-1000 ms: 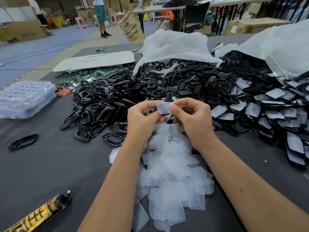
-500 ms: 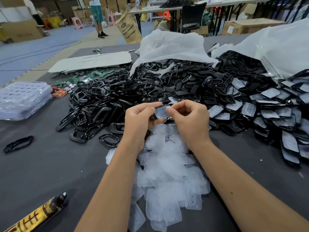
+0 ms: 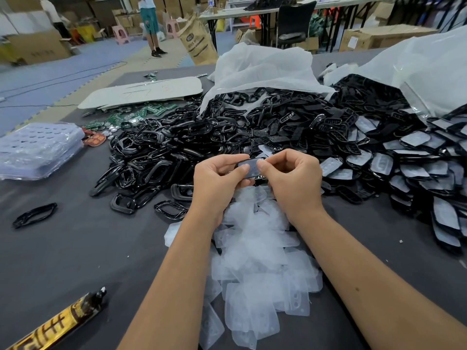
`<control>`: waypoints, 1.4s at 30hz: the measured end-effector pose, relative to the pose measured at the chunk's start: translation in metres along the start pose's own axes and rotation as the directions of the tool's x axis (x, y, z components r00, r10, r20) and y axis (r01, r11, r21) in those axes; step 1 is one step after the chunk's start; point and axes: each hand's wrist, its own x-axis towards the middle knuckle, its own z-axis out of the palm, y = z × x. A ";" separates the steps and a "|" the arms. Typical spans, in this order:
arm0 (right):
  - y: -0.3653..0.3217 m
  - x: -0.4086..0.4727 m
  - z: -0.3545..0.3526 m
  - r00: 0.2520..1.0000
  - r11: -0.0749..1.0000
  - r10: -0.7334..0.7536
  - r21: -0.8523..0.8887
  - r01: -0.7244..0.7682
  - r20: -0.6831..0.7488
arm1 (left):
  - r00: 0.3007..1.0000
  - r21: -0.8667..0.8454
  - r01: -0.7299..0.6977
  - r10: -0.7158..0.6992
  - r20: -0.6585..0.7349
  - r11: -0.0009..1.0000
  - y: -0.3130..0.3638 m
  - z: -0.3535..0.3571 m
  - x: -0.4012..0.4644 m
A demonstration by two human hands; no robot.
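My left hand [image 3: 217, 183] and my right hand [image 3: 290, 180] meet above the table and together pinch one small black plastic part with a translucent film [image 3: 249, 168] on it. Thumbs and forefingers of both hands grip its edges. Under my wrists lies a heap of clear peeled films [image 3: 257, 253]. Behind the hands spreads a big pile of black frame parts [image 3: 177, 145], and to the right a pile of black parts still covered with film [image 3: 404, 168].
On the dark table [image 3: 75, 248] lie a stack of clear blister trays [image 3: 38, 150] at the left, a lone black frame [image 3: 34, 214], a gold-and-black tube [image 3: 63, 322] at the near left, green circuit boards [image 3: 141, 112] and white bags [image 3: 262, 69]. A person [image 3: 150, 24] stands far back.
Both hands have sunk slightly and stayed together on the small part; the part now shows more of its dark body between the fingertips. The view has tilted a little.
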 end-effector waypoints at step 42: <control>-0.005 0.004 -0.005 0.953 0.935 0.151 0.276 -0.224 0.262 | 0.994 -0.133 -0.012 0.027 0.109 0.991 0.001 0.003 -0.002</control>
